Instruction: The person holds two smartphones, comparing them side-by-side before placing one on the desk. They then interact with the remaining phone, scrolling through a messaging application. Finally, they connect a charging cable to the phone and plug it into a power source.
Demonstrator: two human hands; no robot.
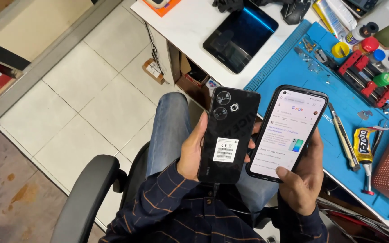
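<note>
A tiled floor [82, 90] lay beside a cluttered blue work mat [334, 94]. The left hand [194, 153] gripped a black phone [228, 135] back-up; the right hand [300, 180] held a lit phone [289, 130], thumb seemingly touching its screen.

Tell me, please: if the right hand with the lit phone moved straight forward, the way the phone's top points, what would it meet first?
Probably the blue work mat on the white desk: the right hand tilts its lit phone toward it. Depth is unclear, so it might pass above the mat.
</note>
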